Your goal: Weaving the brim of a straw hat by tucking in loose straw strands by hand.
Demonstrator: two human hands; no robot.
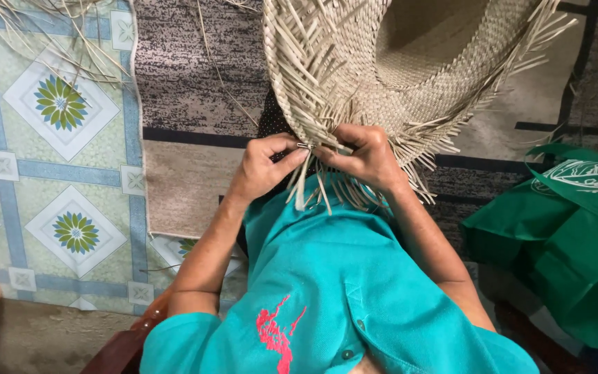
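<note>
Both hands, left hand (263, 168) and right hand (366, 158), pinch loose strands at the near brim of the woven straw hat (410, 62) (fingers closed on the straw), a green bag (562, 235) lying right of the hat.

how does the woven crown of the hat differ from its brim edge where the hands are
The crown is tightly woven and smooth; the brim edge is unfinished, with loose strips sticking out. The crown is untouched; the left hand and right hand pinch strips at the edge. Both are pale straw.

A teal short-sleeved shirt (327, 291) with buttons and a red embroidered emblem (276, 334).
</note>
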